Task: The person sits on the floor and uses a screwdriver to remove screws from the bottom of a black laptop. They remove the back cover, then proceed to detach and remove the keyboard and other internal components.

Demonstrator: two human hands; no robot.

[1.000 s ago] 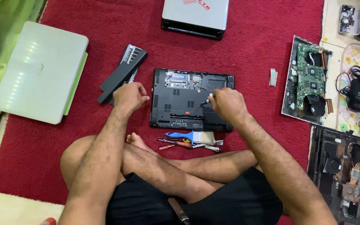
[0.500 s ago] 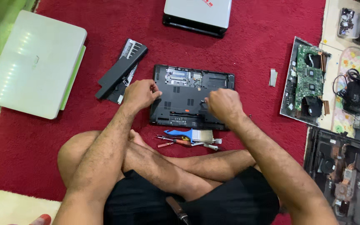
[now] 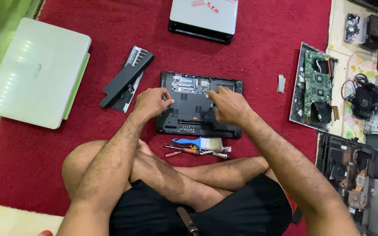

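A black laptop (image 3: 189, 109) lies bottom up on the red carpet in front of my crossed legs, its upper compartment uncovered. My left hand (image 3: 152, 101) rests on its left edge, fingers curled against the casing. Over the laptop's middle is my right hand (image 3: 226, 105), back turned up and fingertips reaching toward the open compartment. Whatever lies under those fingers is hidden.
A brush and screwdrivers (image 3: 197, 146) lie between laptop and legs. A black cover panel and battery (image 3: 125, 78) sit to the left, beyond them a white laptop (image 3: 36, 72). A silver laptop (image 3: 204, 17) is at the top. A green circuit board (image 3: 316, 85) and an opened chassis (image 3: 351, 170) lie right.
My right hand slid from the laptop's right side to its middle. My left hand moved slightly right onto the left edge. The view shifted a little.
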